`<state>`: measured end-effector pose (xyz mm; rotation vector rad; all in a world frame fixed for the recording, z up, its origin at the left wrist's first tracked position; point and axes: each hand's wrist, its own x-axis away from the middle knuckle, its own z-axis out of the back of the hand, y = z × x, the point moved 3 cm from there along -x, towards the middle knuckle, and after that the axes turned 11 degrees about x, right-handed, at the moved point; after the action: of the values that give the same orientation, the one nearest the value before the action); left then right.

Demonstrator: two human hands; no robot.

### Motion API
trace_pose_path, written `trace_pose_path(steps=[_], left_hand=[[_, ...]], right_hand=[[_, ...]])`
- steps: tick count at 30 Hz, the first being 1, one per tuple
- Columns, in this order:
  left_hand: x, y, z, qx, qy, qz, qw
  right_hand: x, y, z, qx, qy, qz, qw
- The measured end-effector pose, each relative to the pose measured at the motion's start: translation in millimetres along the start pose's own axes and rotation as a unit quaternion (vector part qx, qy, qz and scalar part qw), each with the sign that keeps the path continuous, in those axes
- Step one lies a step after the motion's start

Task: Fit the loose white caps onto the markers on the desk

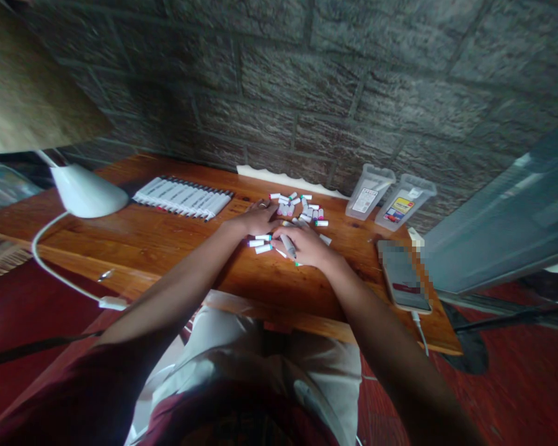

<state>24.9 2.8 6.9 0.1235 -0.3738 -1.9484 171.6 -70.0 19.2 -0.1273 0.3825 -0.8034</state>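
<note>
This looks like a room in a home: a wooden desk (pixel 121 241) stands against a stone-patterned wall (pixel 307 80), a white desk lamp (pixel 88 192) at its left end.

The desktop (pixel 167 254) is varnished wood, glossy, with the grain showing. The marker (pixel 287 245) in the right hand (pixel 307 244) has a matt grey plastic barrel, while the loose white markers (pixel 263 248) and the row of markers (pixel 182 198) at far left are smooth plastic with a slight sheen. Two translucent plastic cases (pixel 370 192) at far right carry glossy printed labels. The block-patterned wall (pixel 307 80) looks rough and matt. The desk lamp (pixel 88 193) is smooth white plastic.
</note>
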Motion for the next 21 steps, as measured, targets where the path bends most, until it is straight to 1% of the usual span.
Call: trace_pose_path(steps=[4,10,15,21], left_hand=[[-0.4,-1.5,0.0,0.001,0.000,-0.004,1.000],[3.6,2.3,4.0,-0.003,-0.006,0.000,1.000],[6.5,5.5,6.3,-0.006,-0.016,0.010,1.000],[7.3,5.7,6.8,0.001,-0.020,0.013,1.000]], right_hand=[[0.5,-0.1,0.2,-0.005,-0.001,-0.005,1.000],[0.8,-1.2,-0.6,0.002,0.000,-0.004,1.000],[0.8,-0.9,-1.0,-0.013,-0.004,-0.001,1.000],[0.0,-0.7,-0.4,-0.013,0.009,0.006,1.000]])
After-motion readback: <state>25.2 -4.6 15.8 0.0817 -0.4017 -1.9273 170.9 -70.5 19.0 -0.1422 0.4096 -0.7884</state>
